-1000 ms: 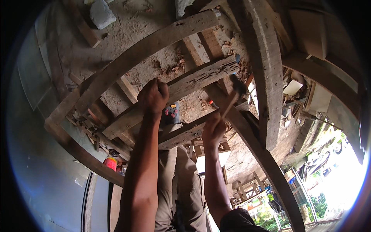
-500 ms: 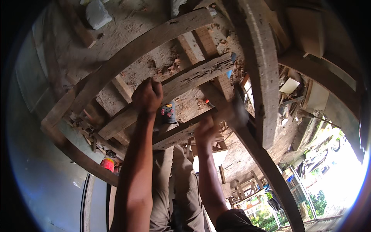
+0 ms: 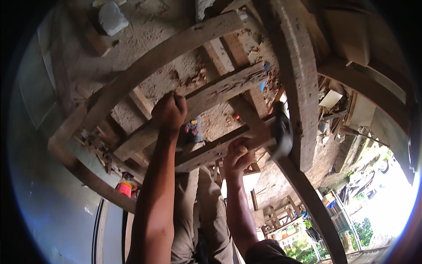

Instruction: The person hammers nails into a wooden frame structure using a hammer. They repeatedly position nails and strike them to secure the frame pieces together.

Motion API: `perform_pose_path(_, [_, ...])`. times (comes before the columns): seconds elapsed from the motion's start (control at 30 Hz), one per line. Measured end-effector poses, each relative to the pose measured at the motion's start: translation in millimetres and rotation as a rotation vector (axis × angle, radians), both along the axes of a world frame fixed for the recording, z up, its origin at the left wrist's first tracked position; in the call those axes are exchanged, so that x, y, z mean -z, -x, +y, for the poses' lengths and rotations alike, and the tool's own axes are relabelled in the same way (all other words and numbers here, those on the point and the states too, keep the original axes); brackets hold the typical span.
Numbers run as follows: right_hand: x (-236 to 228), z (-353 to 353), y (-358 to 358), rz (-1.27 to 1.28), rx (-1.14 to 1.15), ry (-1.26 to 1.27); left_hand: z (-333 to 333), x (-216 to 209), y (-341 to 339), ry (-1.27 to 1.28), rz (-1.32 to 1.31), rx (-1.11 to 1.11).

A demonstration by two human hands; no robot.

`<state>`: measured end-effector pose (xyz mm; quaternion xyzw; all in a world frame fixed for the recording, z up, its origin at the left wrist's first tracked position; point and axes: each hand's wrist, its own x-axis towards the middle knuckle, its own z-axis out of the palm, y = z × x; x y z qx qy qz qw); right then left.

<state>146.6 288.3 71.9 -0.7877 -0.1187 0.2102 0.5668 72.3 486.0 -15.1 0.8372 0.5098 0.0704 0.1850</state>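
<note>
My left hand (image 3: 169,112) is closed around a worn wooden beam (image 3: 220,90) that slants from lower left to upper right, its upper face cracked and splintered. My right hand (image 3: 238,155) grips the wooden handle of a hammer (image 3: 283,134). The dark hammer head is smeared by motion; it shows beside a thick upright timber (image 3: 296,88), and I cannot tell whether they touch. A lower wooden rail (image 3: 206,152) passes just behind my right hand. Both pieces belong to a wooden frame with a long curved side piece (image 3: 162,46).
A shoe (image 3: 193,128) shows between the beams, below my left hand. Dusty ground with rubble lies under the frame. At left are a red container (image 3: 124,188) and a pale smooth panel (image 3: 57,198). A whitish block (image 3: 112,18) sits at the far left; scrap wood lies to the right.
The hammer head has swung slightly right and down, and my right hand has shifted a little right and down with it. My left hand stays on the beam.
</note>
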Motion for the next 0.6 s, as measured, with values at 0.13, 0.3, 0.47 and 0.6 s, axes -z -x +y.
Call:
perform_pose_path(0.13, [33.0,-5.5,-7.9,0.167,0.152,0.244,-3.0,1.6,-0.9,0.013,-0.027,0.010])
perform_pose_path(0.3, [1.5,-0.3,-0.3,-0.070,0.070,-0.008,1.4,-2.4,3.6,-0.017,-0.022,0.015])
perform_pose_path(0.47, [30.2,0.6,-11.4,0.128,0.148,0.318,-4.1,1.0,-1.7,0.008,0.009,0.032])
perform_pose_path(0.6, [6.1,-1.0,7.9,0.072,0.066,0.220,3.6,-3.8,-8.0,-0.080,-0.091,-0.015])
